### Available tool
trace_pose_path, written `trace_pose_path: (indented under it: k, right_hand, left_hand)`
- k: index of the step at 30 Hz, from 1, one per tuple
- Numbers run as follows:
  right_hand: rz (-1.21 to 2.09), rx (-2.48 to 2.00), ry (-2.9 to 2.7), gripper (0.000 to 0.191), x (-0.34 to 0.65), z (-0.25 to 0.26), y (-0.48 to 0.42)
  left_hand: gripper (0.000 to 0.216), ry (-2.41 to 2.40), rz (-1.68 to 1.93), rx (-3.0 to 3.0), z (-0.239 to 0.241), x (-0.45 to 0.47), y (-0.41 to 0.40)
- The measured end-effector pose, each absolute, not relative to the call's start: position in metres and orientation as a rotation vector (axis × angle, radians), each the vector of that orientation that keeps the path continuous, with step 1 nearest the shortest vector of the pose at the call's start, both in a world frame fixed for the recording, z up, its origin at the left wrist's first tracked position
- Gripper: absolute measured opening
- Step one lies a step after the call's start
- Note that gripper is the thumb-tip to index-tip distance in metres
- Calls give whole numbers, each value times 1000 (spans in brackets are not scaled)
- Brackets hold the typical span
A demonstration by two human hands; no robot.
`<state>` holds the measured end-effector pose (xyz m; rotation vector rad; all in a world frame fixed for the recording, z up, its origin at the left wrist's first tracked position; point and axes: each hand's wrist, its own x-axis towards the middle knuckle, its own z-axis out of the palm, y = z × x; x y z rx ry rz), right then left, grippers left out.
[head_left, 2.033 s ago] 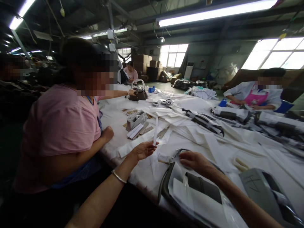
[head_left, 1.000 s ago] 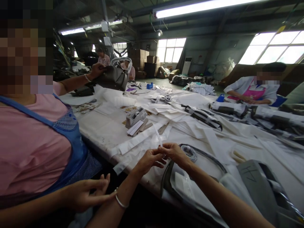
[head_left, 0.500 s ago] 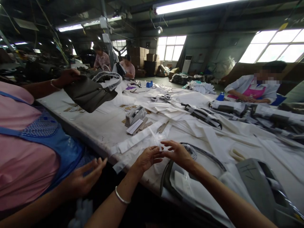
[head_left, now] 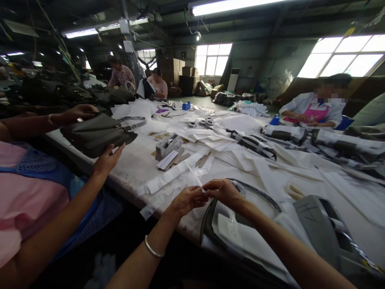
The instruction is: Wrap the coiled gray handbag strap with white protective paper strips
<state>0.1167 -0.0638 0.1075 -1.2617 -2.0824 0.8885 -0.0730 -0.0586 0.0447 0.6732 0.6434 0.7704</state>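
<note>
My left hand [head_left: 190,200] is closed, its thumb and fingers pinching the lower end of a narrow white strip [head_left: 195,175]. From the other side my right hand [head_left: 226,194] meets it, thumb and forefinger pressed together at that same end. Just under the right hand, at the table's near edge, lies a dark handbag [head_left: 207,218]. White wrapping sheet [head_left: 237,237] covers its front, and a dark strap [head_left: 264,194] curves behind. Flat translucent strips [head_left: 171,180] are spread on the table beyond my left hand.
A grey tape dispenser [head_left: 315,224] stands at right, another [head_left: 168,146] farther back beside card strips [head_left: 174,158]. At left a co-worker's hands hold a dark bag [head_left: 96,134]. Wrapped bags [head_left: 339,144] pile up at the right, near a person in a pink apron [head_left: 313,112].
My right fingers have closed at the strip's end, beside my left fingers. The co-worker's bag has moved left and lower, and that person's nearer hand has risen to it.
</note>
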Motion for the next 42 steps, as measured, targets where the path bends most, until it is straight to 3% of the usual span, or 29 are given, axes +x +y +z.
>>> trace_pose_path:
  k: [4,12,17,21,26,28,32,36,42]
  right_hand:
    - [1059,-1287,-1922,21,119,107,-65]
    - [941,-1452,-1367,27,140,90,-47]
    - [1111,-1347,-1040,36,139,86,-30]
    - [1398,-1388,-1126,41,122,84,-27]
    - [1456,-1181,-1331,47,108,87,-32]
    - [1410,-1159,-1358,46,107,89,-33]
    - [1067,-1407,-1495,24,117,89,-37]
    - [651,-1410,-1766,36,142,94,-53]
    - [1183,-1211,-1421,34,188,127,-83]
  left_hand:
    - [44,633,751,687,47,-76,-58]
    - [34,766,866,718,50,-90,-45]
    - [44,792,956,760,46,-92,-48]
    - [46,820,998,840,47,-88,-53]
    - [38,914,1019,1089,48,-80,-55]
    - [36,926,969,1161,49,-76,-56]
    - [32,892,838,1306,53,-68,-60]
    - [30,888,738,1349,57,-55,-57]
    - [39,767,566,1455,64,-20,-39]
